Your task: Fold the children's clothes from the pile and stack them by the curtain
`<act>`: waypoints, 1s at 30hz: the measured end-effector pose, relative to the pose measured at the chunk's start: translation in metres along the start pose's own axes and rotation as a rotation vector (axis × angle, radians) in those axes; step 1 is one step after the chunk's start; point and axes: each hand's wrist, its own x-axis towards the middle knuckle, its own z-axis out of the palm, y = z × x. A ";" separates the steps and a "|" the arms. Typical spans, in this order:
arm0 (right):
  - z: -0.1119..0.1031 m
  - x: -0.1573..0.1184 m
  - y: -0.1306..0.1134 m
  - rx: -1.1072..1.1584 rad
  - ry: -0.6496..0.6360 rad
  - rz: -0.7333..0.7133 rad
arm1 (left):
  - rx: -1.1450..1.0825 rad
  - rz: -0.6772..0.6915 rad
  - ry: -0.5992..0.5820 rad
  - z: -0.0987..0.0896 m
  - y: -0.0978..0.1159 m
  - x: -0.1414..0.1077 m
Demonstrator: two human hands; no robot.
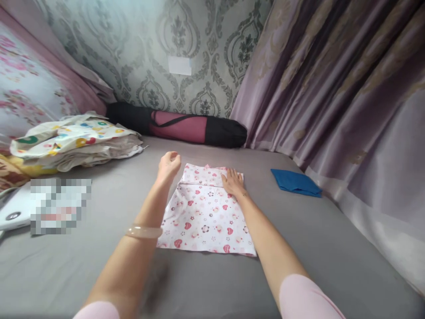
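Note:
A white garment [207, 217] printed with pink hearts and small flowers lies flat on the grey bed sheet, its far end folded over into a band [202, 176]. My right hand [233, 182] rests palm down on the right end of that band, fingers stretched out. Just left of the band's far left corner is my left hand [169, 165], its fingers curled in and apart from the cloth. No object shows in it. A pale bangle [144, 231] circles my left forearm.
A black and maroon roll bag [179, 127] lies along the patterned wall. On the left are a pile of printed cloth [79, 137] and a white device [20, 210] beside a blurred-out item. A folded blue cloth [295, 182] lies on the right near the purple curtain [299, 88].

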 end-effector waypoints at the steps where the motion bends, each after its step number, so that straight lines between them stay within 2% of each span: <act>1: -0.002 0.000 0.001 0.010 -0.020 0.003 | 0.022 0.009 -0.021 -0.009 -0.004 -0.007; 4: -0.010 0.000 -0.006 0.018 -0.018 -0.006 | 0.157 0.031 -0.138 -0.032 -0.018 -0.037; 7: -0.015 -0.001 -0.029 0.014 0.042 -0.164 | 0.250 0.045 -0.295 -0.047 -0.032 -0.075; 10: -0.008 0.000 -0.056 0.048 -0.011 -0.383 | 0.215 0.172 -0.435 -0.048 -0.044 -0.109; 12: 0.000 0.003 -0.067 0.052 -0.043 -0.423 | 0.201 0.286 -0.482 -0.044 -0.053 -0.123; 16: 0.012 0.011 -0.069 0.041 -0.087 -0.381 | 0.247 0.389 -0.529 -0.038 -0.073 -0.131; 20: 0.006 0.012 -0.069 0.027 -0.128 -0.369 | 0.281 0.462 -0.521 -0.039 -0.086 -0.129; 22: 0.001 0.012 -0.080 0.020 -0.120 -0.356 | 0.305 0.512 -0.504 -0.039 -0.089 -0.129; 25: -0.002 0.012 -0.107 0.035 -0.041 -0.404 | 0.350 0.563 -0.485 -0.039 -0.090 -0.131; 28: 0.008 0.015 -0.134 0.061 -0.018 -0.444 | 0.372 0.598 -0.469 -0.042 -0.088 -0.133; 30: 0.017 0.018 -0.142 0.068 -0.035 -0.439 | 0.376 0.618 -0.458 -0.045 -0.085 -0.135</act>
